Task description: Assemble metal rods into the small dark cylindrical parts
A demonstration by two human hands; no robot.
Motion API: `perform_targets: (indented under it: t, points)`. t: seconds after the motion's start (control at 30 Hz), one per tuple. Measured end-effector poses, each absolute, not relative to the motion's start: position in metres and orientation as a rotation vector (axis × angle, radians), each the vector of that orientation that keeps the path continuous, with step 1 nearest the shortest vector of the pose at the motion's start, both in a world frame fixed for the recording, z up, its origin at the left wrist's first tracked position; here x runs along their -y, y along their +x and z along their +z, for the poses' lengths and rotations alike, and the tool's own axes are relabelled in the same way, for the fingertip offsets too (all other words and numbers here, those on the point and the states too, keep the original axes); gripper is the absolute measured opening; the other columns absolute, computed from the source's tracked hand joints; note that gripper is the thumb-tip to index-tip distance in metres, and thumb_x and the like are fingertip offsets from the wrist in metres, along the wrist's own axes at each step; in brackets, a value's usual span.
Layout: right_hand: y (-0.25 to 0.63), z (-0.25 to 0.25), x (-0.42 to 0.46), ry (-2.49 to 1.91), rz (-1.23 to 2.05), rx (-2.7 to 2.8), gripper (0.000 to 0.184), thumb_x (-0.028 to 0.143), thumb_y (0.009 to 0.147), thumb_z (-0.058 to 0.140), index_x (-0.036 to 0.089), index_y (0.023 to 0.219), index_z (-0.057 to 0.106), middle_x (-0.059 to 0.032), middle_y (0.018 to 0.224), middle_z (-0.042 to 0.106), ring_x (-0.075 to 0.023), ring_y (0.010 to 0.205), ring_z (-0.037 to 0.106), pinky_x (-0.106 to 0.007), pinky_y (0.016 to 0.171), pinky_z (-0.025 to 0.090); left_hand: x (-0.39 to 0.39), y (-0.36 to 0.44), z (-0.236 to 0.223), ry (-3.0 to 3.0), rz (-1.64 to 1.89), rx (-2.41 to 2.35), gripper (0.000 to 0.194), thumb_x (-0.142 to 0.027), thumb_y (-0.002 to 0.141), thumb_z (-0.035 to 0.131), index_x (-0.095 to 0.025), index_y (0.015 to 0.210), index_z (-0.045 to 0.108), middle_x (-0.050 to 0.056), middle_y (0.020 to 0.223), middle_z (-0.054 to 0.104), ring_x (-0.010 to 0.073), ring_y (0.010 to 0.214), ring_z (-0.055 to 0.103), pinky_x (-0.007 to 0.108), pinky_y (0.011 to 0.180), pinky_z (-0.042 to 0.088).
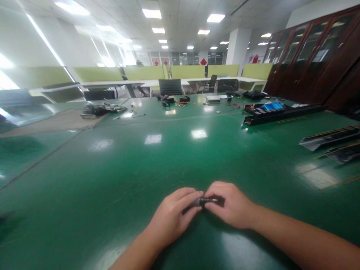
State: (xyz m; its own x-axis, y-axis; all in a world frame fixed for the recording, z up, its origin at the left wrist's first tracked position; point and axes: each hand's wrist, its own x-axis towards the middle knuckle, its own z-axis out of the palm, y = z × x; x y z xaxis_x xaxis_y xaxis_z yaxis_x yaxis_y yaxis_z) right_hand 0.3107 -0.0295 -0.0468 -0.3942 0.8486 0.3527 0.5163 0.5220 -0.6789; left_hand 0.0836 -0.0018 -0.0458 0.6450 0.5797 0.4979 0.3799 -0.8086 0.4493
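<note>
Both of my hands rest low on the green table (157,161), close together near its front edge. Between them lies a small dark cylindrical part (207,201) with a metal-looking section. My left hand (173,217) pinches its left end with curled fingers. My right hand (229,205) is closed round its right end. Most of the part is hidden under my fingers.
Long black rails (281,114) lie at the right, with more dark strips (332,138) at the right edge. Small tools and cables (171,100) sit far back, and a dark bundle (98,109) lies at the back left. Brown cabinets (317,56) stand at the right.
</note>
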Motion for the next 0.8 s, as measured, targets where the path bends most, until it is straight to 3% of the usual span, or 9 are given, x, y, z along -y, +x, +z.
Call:
perform_targets:
  t: [0.27,0.47,0.8]
  points:
    - [0.3113,-0.046,0.0292,-1.114,0.607,2.066,0.009,0.019,0.087,0.066,0.02,0.094,0.071,-0.0033,0.082,0.068,-0.018,0.076,0.06,-0.03,0.072,0.046,0.0011,0.0847,-0.0441,2.548,0.897,-0.77,0.024,-0.02,0.092,0.059,-0.022,0.116,0.067,0.009,0.109,0.07,0.0181,0.098,0.068,0.029,0.085,0.059]
    - [0.3133,-0.0449,0.0279,-1.11,0.597,2.063,0.008,0.018,0.086,0.066,0.018,0.093,0.071,-0.0035,0.083,0.069,-0.0181,0.077,0.06,-0.03,0.072,0.046,0.0009,0.0809,-0.0475,2.571,0.927,-0.858,0.033,-0.023,0.091,0.064,-0.022,0.124,0.063,0.008,0.114,0.071,0.0194,0.105,0.068,0.032,0.095,0.057]
    - [0.3173,-0.0441,0.0262,-1.129,0.593,2.053,0.009,0.016,0.086,0.066,0.018,0.093,0.071,-0.0038,0.086,0.069,-0.0184,0.079,0.06,-0.031,0.074,0.045,-0.0014,0.0789,-0.0469,2.57,0.923,-0.874,0.032,-0.024,0.092,0.063,-0.021,0.123,0.062,0.008,0.113,0.071,0.0192,0.103,0.068,0.032,0.092,0.058]
